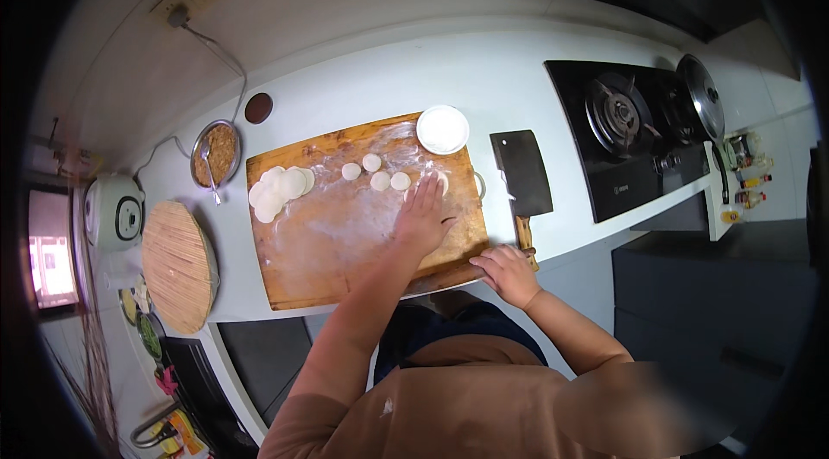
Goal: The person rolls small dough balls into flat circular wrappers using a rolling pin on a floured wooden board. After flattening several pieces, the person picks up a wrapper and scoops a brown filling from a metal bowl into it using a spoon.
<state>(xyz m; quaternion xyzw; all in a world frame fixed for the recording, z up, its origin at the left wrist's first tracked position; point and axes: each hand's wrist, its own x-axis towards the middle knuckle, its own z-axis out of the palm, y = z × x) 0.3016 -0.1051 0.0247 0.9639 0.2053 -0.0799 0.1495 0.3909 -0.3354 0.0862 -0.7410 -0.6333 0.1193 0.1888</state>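
My left hand (pixel 420 215) lies flat on the floured wooden board (pixel 328 252), its fingers stretched over a round dough piece (pixel 444 183) that partly shows beside them. Just left of those fingers sit several small pale dough rounds (pixel 380 181). A pile of overlapping flat dough wrappers (pixel 278 191) lies at the board's left end. At the front right corner, my right hand (pixel 509 275) rests with its fingers laid over a dark brown wooden length (pixel 449 275) along the near edge; whether this is a rolling pin or the board's rim I cannot tell.
A white round container (pixel 443 129) stands at the board's far right corner. Right of it lie a cleaver (pixel 523 172) and a black gas stove (pixel 617 122). At left are a bowl of brown filling (pixel 220 152) with a spoon, a round slatted tray (pixel 177 265) and a white appliance (pixel 117 211).
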